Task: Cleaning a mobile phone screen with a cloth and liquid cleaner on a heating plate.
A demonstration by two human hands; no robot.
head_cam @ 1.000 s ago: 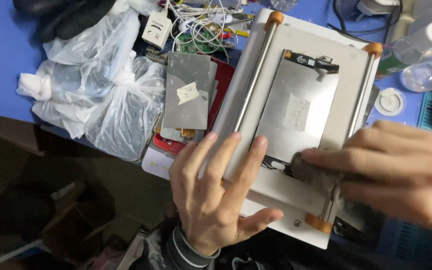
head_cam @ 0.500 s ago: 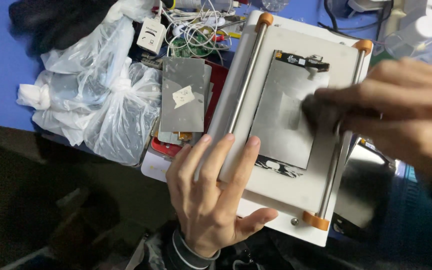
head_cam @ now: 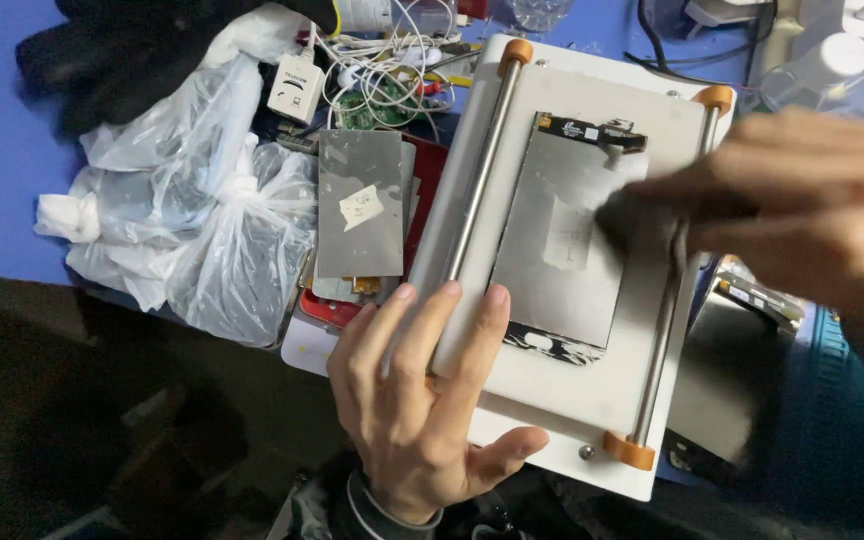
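Left hand (head_cam: 417, 400) flat and open on the white tray (head_cam: 592, 395), holding nothing. Right hand (head_cam: 802, 205) blurry, fingers pinched on a dark pad (head_cam: 627, 215) over the grey panel (head_cam: 557, 270).

You're working under cool, even overhead light; the white platform (head_cam: 562, 400) is bright without glare. Your right hand (head_cam: 802, 215) smears with motion blur, while your left hand (head_cam: 417, 400) is sharp. The lower left corner drops into deep shadow
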